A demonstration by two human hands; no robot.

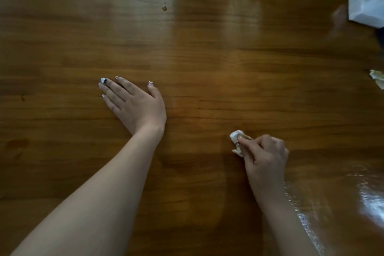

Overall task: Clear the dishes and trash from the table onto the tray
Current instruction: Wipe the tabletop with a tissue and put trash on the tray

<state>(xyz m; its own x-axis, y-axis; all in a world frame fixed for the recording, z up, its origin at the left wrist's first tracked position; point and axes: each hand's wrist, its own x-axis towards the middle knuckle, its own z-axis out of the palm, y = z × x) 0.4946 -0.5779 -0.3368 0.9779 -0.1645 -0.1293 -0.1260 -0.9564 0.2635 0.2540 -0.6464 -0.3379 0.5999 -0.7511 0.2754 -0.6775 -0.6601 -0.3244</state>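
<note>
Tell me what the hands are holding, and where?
Right hand pinches the crumpled tissue at its right side; left hand lies flat on the table, holding nothing.

1 small crumpled tissue (235, 137), white with brownish staining, sits bunched in the fingers of the right hand (264, 156), low against the counter (207, 58), near the front and right of centre. Over at the right edge, a 2nd crumpled scrap (377, 78), pale and yellowish, lies half cut off. Up in the far right corner, a bigger white paper (365, 8), creased, rests on the counter.
</note>
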